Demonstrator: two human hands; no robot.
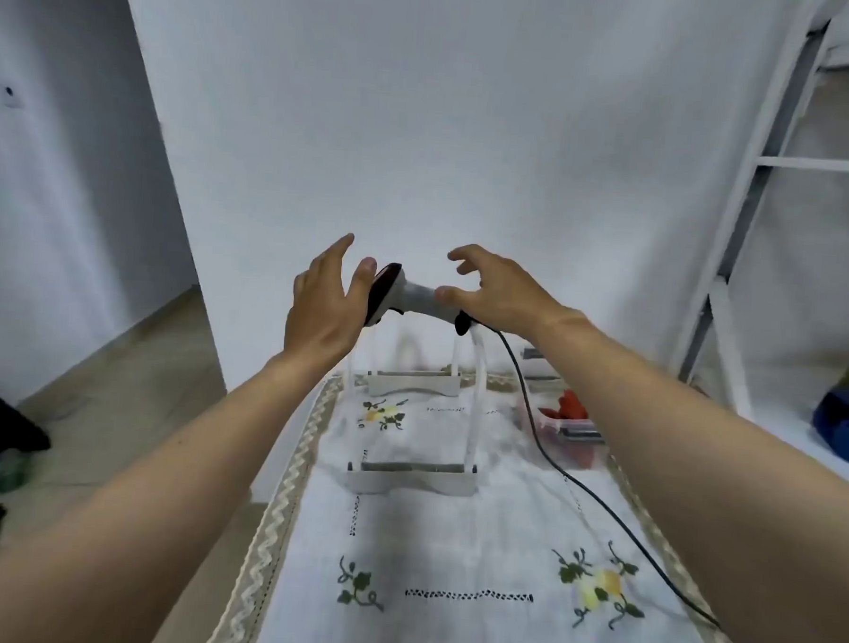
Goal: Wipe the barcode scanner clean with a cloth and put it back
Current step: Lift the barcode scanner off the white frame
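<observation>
The grey barcode scanner (416,294) lies sideways on top of a clear arched stand (479,373), its dark head pointing left and its black cable (548,455) trailing down to the right across the table. My left hand (322,311) is beside the scanner's head with fingers spread and the thumb touching it. My right hand (500,295) hovers over the handle end, fingers lifted apart, thumb resting on the handle. Neither hand closes around the scanner. I see no wiping cloth.
The embroidered white tablecloth (450,544) covers a narrow table. A clear box with red items (570,410) sits at the right behind the cable. A white metal frame (741,239) stands at the right, a blue object (844,432) beyond it, and a wall close behind.
</observation>
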